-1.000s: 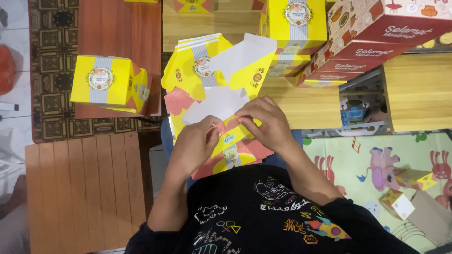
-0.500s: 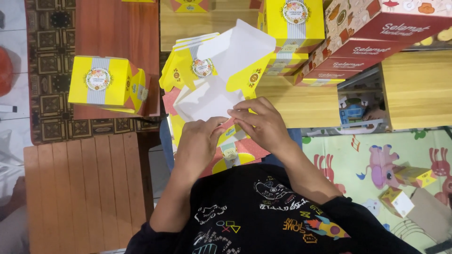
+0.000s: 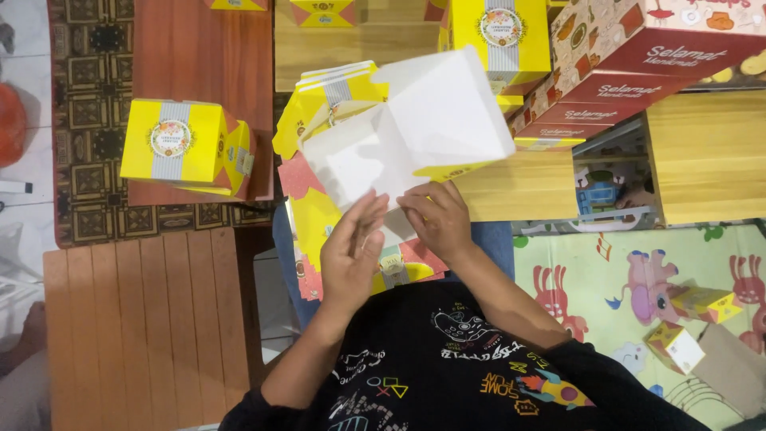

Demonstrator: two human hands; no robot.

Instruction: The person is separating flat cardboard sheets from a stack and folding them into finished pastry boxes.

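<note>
From my seat the scene is evenly and fairly brightly lit by soft overhead light, with no hard shadows. The white box (image 3: 407,136) is the brightest thing in view; its upper flap is nearly blown out, so I lose surface detail there, while the inner panels below it show gentle grey shading. My left hand (image 3: 351,255) and right hand (image 3: 435,219), just below the box, cast only faint shadows onto the card. Both look slightly soft from motion. The black shirt (image 3: 455,367) below the box reads dark with little fold detail. Left of the box, the wooden boards carry a mild sheen. Colours look saturated; straight edges far from the box bend a little.
</note>
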